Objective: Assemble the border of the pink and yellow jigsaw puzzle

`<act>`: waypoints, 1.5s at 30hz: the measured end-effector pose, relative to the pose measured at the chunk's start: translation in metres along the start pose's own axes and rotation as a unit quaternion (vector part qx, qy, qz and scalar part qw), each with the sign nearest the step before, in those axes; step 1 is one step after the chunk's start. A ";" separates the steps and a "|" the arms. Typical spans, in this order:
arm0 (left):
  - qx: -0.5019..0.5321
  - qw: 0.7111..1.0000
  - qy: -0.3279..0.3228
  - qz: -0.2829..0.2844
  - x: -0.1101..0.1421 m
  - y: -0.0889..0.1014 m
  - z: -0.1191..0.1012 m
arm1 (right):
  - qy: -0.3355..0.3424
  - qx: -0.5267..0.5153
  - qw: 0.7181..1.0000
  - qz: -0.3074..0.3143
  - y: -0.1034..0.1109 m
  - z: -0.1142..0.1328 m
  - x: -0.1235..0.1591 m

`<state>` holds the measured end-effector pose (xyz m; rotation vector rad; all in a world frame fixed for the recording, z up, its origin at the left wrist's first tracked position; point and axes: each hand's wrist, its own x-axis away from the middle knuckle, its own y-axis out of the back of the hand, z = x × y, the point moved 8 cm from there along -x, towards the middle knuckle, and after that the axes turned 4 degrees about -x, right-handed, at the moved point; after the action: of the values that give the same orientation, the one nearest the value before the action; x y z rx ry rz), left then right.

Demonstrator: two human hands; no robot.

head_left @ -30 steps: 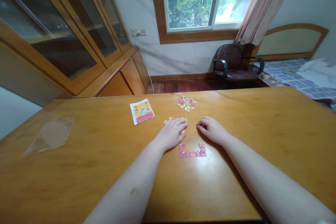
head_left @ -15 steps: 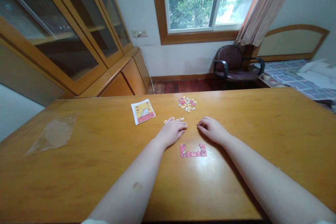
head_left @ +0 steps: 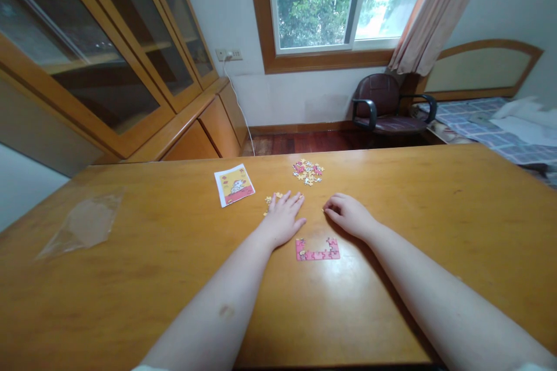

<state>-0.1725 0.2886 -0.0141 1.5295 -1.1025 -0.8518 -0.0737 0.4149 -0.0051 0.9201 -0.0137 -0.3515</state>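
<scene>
My left hand (head_left: pixel 284 220) lies with fingers spread over several yellow jigsaw pieces (head_left: pixel 267 200), partly covering them. To its right, my right hand (head_left: pixel 348 214) is closed in a pinch, and a small yellowish jigsaw piece (head_left: pixel 324 210) just shows at its fingertips. Between the forearms sits a joined pink section of the jigsaw (head_left: pixel 317 255), U-shaped with its gap facing away from me. Beyond both hands is a loose pile of pink, yellow and white pieces (head_left: pixel 308 172). A printed picture sheet (head_left: pixel 235 185) with a white animal on yellow and pink lies left of the pile.
Everything rests on a wide wooden table (head_left: pixel 174 278). A clear plastic bag (head_left: pixel 89 217) lies at its left side. Past the far edge stand a glass-fronted cabinet (head_left: pixel 174 101), a dark red armchair (head_left: pixel 383 104) and a bed (head_left: pixel 474 122).
My left hand's fingers have spread apart and stretched forward, shifting the yellow pieces a little to the left. My right hand stays almost still. The view has shifted slightly.
</scene>
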 end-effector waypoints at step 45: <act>0.027 0.994 0.030 -0.097 0.003 0.018 0.007 | -0.001 -0.015 1.000 0.007 0.002 -0.005 0.001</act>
<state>-0.1815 0.2821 0.0015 1.7168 -0.9504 -0.9068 -0.0716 0.4195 -0.0069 0.8889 -0.0171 -0.3399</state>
